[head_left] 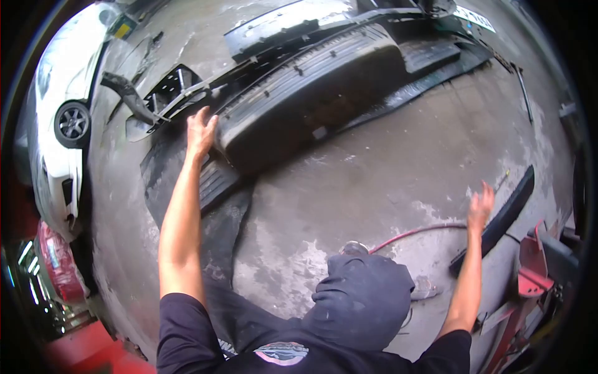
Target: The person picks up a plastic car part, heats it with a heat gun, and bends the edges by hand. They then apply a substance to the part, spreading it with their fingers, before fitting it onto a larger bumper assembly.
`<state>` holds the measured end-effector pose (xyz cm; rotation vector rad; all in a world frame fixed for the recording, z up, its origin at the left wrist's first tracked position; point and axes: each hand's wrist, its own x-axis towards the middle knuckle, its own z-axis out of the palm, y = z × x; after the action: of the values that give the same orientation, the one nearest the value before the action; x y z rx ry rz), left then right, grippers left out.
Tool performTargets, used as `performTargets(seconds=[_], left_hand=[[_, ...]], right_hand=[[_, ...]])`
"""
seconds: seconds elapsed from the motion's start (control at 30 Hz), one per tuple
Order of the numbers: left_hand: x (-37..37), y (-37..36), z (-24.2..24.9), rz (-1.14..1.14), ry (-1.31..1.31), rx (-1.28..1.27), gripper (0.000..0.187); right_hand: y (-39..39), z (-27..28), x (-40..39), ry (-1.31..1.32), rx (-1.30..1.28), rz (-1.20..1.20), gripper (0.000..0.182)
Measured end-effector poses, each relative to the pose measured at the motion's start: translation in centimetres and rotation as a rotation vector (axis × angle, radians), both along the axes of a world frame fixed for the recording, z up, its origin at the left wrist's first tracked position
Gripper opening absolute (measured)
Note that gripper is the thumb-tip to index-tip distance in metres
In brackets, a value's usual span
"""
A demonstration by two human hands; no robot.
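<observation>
My left hand (201,132) is raised at the left end of a large dark plastic bumper part (311,93), its fingers apart; whether it touches the edge I cannot tell. The bumper part lies slantwise on the concrete floor. On the right my right hand (481,207) hangs in the air with fingers apart and nothing in it, beside a long black strip (501,218). Behind my wrist a red hose (417,230) runs toward a round metal tool (354,247) next to my knee.
A white car (53,149) stands at the far left. Below it is a red plastic-wrapped part (61,265). A red metal stand (532,268) is at the lower right. Black brackets (174,90) and a light panel (286,25) lie at the top.
</observation>
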<state>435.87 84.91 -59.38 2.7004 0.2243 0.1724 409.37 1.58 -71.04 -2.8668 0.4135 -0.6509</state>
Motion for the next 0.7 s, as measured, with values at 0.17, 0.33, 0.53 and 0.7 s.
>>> performTargets(seconds=[0.17, 0.33, 0.53, 0.7], left_hand=[[0.6, -1.9, 1.1, -0.009, 0.228, 0.311, 0.056], [0.9, -2.3, 1.6, -0.078, 0.255, 0.260, 0.058], [1.3, 0.4, 1.7, -0.272, 0.331, -0.214, 0.081], [-0.4, -2.2, 3.2, -0.212, 0.365, -0.194, 0.083]], right_hand=[[17.3, 5.7, 9.5, -0.070, 0.578, 0.234, 0.042], [30.6, 2.8, 13.6, 0.028, 1.295, 0.339, 0.049], [41.7, 2.1, 14.9, 0.418, 1.814, 0.345, 0.084], [44.1, 3.3, 14.7, 0.549, 2.053, 0.327, 0.117]])
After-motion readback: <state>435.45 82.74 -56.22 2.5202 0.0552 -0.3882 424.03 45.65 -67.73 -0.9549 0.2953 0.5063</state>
